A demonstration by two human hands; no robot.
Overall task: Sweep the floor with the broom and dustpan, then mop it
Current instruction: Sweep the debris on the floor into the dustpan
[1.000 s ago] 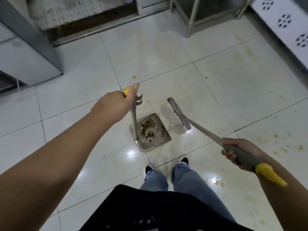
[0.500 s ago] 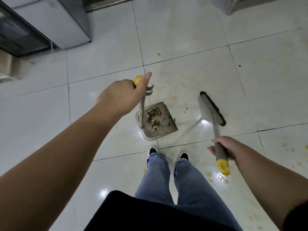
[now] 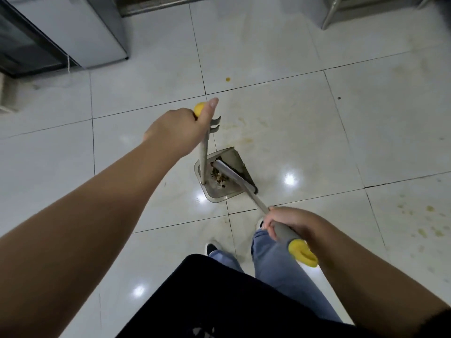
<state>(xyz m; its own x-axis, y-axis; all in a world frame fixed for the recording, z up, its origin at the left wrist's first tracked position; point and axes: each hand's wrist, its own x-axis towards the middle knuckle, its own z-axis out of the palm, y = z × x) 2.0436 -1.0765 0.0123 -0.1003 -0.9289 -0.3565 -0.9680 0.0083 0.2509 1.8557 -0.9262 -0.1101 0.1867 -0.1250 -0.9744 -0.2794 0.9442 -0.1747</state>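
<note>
Both your hands are closed on handles: left hand (image 3: 179, 129) holds the upright grey long-handled dustpan (image 3: 220, 189), right hand (image 3: 289, 222) the yellow-tipped grey broom (image 3: 235, 176), its head inside the pan over debris (image 3: 219, 176).

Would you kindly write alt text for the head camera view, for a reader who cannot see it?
Seen from above, a person's right hand holds a broom whose head lies across the open dustpan, while the left hand grips the dustpan's upright handle. Brown debris sits in the pan. The glossy white tiled floor shows yellowish stains at right.
</note>
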